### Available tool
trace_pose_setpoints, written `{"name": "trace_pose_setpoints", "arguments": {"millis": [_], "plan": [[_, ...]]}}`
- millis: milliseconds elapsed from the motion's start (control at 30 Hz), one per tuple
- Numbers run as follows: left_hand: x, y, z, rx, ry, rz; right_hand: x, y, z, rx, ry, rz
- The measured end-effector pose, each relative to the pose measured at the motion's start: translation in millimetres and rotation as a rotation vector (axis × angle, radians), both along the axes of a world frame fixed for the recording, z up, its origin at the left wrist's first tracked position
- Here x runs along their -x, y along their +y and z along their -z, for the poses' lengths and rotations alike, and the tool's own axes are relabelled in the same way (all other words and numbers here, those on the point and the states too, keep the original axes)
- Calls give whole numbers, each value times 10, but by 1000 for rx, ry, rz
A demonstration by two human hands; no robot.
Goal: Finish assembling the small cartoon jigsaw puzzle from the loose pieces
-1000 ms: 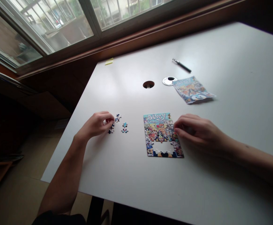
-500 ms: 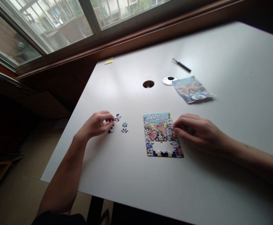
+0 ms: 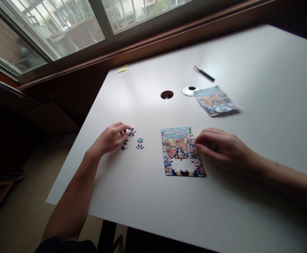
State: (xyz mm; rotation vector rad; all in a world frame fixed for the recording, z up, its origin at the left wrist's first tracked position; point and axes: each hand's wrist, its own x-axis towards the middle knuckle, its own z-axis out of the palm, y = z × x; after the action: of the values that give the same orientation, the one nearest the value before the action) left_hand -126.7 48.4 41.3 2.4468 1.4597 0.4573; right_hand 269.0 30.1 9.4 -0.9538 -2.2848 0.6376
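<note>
A colourful jigsaw puzzle [image 3: 178, 140] lies flat on the white table, with a pale gap in its lower middle where the backing shows. My right hand [image 3: 219, 147] rests at its right edge, thumb and curled fingers closed on that edge. Over to the left, my left hand [image 3: 115, 138] is above a few loose puzzle pieces. Its index finger reaches to a dark-and-white puzzle piece [image 3: 133, 132], with the thumb held apart below. Another loose piece [image 3: 125, 145] lies under the thumb side. Two more pieces, a light blue one [image 3: 140, 140] and one with red and blue [image 3: 140, 146], lie between hand and puzzle.
A creased picture sheet [image 3: 216, 100] with a similar design lies behind the puzzle, overlapping a round silver cover [image 3: 189, 91]. Nearby are a cable hole [image 3: 167, 95] and a black pen [image 3: 204, 73]. A yellow sticky note [image 3: 122, 68] sits by the far left corner, below the window.
My left hand has shifted slightly up and right, its index finger stretching out to the upper loose piece. My right hand and the puzzle have stayed put.
</note>
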Motion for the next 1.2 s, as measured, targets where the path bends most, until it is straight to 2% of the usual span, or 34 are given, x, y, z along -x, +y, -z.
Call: {"name": "trace_pose_setpoints", "arguments": {"millis": [833, 1067, 1200], "plan": [[-18, -14, -30, -3, -7, 44, 13, 2, -10, 5, -7, 12], [3, -54, -139, 31, 13, 114, 6, -3, -13, -4, -10, -2], [106, -50, -224, 131, 3, 108, 5, -2, -9, -8, -5, -9]]}}
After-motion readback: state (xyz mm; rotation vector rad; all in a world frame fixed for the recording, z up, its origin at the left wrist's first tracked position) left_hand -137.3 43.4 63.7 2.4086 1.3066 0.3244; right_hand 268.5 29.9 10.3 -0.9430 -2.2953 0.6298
